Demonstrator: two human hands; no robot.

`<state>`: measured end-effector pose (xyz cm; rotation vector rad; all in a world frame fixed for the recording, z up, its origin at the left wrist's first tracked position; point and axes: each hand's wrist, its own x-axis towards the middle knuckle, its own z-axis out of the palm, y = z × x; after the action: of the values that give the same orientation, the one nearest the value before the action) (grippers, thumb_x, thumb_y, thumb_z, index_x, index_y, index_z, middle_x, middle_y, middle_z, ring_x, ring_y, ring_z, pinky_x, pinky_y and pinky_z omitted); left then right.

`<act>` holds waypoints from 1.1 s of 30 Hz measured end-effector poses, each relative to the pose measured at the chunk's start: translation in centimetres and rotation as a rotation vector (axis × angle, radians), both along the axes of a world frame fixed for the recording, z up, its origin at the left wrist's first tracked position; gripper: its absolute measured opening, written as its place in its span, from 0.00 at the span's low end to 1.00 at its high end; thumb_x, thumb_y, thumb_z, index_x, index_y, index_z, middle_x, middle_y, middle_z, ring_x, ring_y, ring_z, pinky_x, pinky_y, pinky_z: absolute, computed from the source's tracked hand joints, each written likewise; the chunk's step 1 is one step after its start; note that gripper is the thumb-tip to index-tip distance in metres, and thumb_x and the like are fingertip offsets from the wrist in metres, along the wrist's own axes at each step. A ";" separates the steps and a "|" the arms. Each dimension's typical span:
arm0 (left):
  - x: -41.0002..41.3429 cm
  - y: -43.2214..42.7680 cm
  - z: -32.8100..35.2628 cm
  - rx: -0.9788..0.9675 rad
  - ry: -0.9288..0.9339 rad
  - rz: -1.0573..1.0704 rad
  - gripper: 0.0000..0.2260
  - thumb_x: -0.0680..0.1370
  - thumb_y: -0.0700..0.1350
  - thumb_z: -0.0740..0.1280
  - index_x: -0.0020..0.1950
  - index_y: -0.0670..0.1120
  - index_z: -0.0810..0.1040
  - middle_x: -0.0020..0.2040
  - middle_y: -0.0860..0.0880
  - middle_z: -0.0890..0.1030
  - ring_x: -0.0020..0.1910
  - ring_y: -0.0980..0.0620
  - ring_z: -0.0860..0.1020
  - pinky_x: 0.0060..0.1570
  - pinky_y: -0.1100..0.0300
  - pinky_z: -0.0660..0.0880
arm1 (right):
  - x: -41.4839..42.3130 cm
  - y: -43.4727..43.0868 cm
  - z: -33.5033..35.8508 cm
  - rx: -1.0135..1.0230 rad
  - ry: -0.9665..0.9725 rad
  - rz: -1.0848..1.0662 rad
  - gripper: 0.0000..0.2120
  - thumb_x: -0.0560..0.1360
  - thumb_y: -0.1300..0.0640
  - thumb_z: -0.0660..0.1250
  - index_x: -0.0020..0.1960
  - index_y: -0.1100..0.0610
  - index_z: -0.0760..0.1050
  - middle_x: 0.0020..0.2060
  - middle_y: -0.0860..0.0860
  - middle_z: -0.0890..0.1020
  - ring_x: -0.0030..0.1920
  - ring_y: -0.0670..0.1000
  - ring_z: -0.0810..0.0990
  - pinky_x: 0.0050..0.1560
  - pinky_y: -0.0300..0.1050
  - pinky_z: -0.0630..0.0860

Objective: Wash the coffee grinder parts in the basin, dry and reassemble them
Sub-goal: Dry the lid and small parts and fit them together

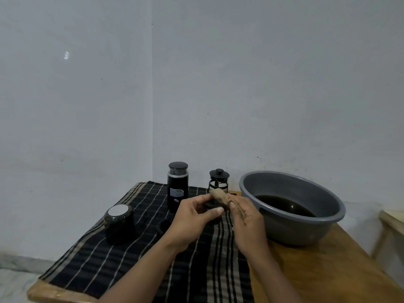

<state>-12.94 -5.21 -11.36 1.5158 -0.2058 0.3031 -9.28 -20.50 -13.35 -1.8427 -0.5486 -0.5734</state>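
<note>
Two hands meet above black checked cloth [109, 259]: left hand [192, 213] fingers curled round small black round grinder part [210, 204], right hand [247, 217] pinching crumpled beige rag [218, 196] against it, near grey plastic basin [328, 230].

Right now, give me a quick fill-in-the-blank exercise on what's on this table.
1. The left hand grips a dark part while the ____ holds a rag on it.
2. The grey ____ holds dark water.
3. The grinder stands to the ____ of the press.
Missing: right hand; basin; left.
</note>
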 end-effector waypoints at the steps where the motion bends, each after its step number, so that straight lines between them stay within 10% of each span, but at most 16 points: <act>1: -0.1 -0.2 0.1 -0.079 0.026 0.009 0.14 0.77 0.35 0.72 0.62 0.43 0.82 0.54 0.48 0.87 0.56 0.54 0.85 0.55 0.63 0.79 | -0.1 0.0 -0.2 0.054 0.050 -0.004 0.13 0.83 0.59 0.62 0.62 0.49 0.80 0.57 0.41 0.81 0.60 0.39 0.78 0.64 0.46 0.77; 13: 0.6 -0.2 1.2 -0.195 0.210 0.004 0.10 0.81 0.41 0.68 0.60 0.42 0.83 0.48 0.43 0.84 0.39 0.54 0.80 0.35 0.60 0.75 | -2.4 0.4 0.5 0.146 -0.016 0.019 0.14 0.82 0.58 0.62 0.60 0.40 0.77 0.58 0.37 0.80 0.61 0.36 0.76 0.63 0.34 0.75; 19: 0.8 -0.4 0.9 0.085 0.181 0.038 0.19 0.86 0.49 0.53 0.55 0.45 0.83 0.54 0.39 0.84 0.52 0.44 0.82 0.52 0.50 0.79 | -2.6 0.4 0.5 -0.001 -0.037 0.137 0.18 0.81 0.44 0.59 0.68 0.46 0.76 0.62 0.38 0.77 0.66 0.43 0.74 0.65 0.39 0.72; 24: 1.3 -1.1 0.3 -0.048 0.174 0.239 0.16 0.86 0.49 0.55 0.52 0.45 0.82 0.50 0.46 0.86 0.53 0.48 0.84 0.56 0.50 0.81 | -3.6 1.4 0.1 -0.056 -0.040 0.190 0.18 0.82 0.46 0.53 0.69 0.42 0.72 0.67 0.30 0.72 0.72 0.34 0.65 0.72 0.28 0.55; 28: 1.0 -1.3 -0.1 -0.052 0.103 0.316 0.17 0.86 0.55 0.55 0.55 0.50 0.81 0.51 0.51 0.85 0.54 0.53 0.83 0.60 0.48 0.79 | -3.5 1.4 -0.7 -0.106 -0.237 0.036 0.17 0.82 0.58 0.60 0.70 0.50 0.75 0.67 0.40 0.77 0.70 0.36 0.70 0.71 0.30 0.62; 33: 1.1 -1.9 -0.1 0.000 0.169 0.306 0.15 0.86 0.55 0.54 0.59 0.51 0.77 0.56 0.50 0.81 0.56 0.52 0.80 0.61 0.51 0.77 | -2.8 1.3 -0.5 -0.524 -0.287 -0.193 0.24 0.84 0.43 0.47 0.74 0.46 0.69 0.67 0.39 0.73 0.65 0.43 0.67 0.64 0.43 0.66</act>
<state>-11.86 -7.14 -11.46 1.5641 0.1625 0.4149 -12.09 -19.20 -13.88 -2.3423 -0.7699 -0.8960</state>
